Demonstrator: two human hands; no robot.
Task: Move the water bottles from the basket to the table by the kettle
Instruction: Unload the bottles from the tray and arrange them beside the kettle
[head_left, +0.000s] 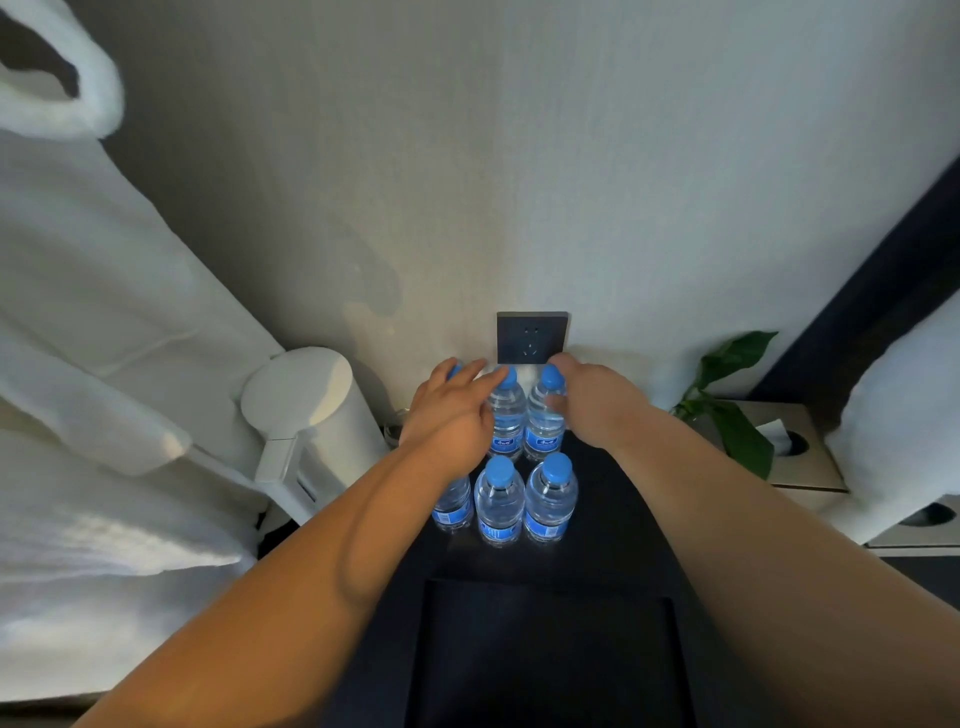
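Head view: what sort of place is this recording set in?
Probably a hotel room. A white electric kettle stands beside rows of small water bottles on a dark table under a wall socket, with white towelling fabric hanging at left and a tissue box.

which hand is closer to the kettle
Left. The left hand rests over the back-row bottles just right of the white kettle. The right hand grips a bottle on the row's far side, further from it.
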